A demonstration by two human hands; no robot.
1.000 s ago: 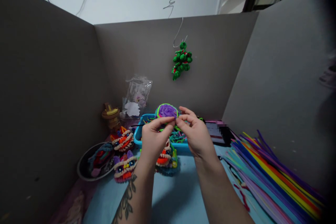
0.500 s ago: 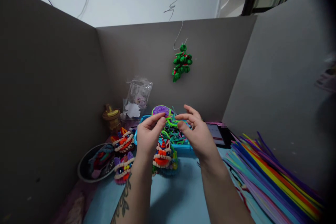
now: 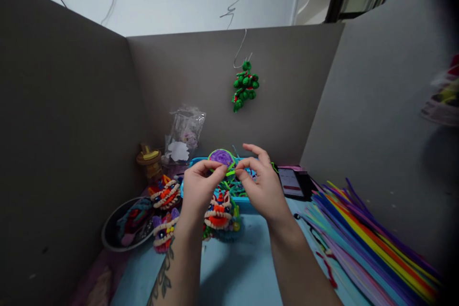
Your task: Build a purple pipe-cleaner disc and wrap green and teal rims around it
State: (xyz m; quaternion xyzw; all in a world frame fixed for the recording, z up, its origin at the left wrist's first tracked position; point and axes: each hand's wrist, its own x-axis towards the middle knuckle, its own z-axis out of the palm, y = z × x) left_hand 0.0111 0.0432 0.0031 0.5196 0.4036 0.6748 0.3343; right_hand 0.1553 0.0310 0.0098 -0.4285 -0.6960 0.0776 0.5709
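My left hand [image 3: 196, 191] pinches the lower edge of a round purple pipe-cleaner disc [image 3: 221, 157] with a bright green rim. Opposite it, my right hand [image 3: 258, 186] pinches the green pipe cleaner [image 3: 232, 172] that trails off the disc's rim. Both hands are held up over a blue tray [image 3: 247, 205] full of pipe-cleaner scraps. Just below the hands on the blue table sits a lion-head pipe-cleaner figure [image 3: 218, 214] in orange, red and white.
Two more lion-head figures [image 3: 165, 193] lie at the left by a dark bowl [image 3: 109, 241] of scraps. A sheaf of coloured pipe cleaners [image 3: 373, 244] fills the right side. A phone [image 3: 290, 182], a plastic bag [image 3: 183, 134] and a hanging green ornament [image 3: 244, 85] stand against grey partitions.
The disc has tilted and sunk a little between my hands. My right fingers parted from the disc, then closed again on the green pipe cleaner at its rim.
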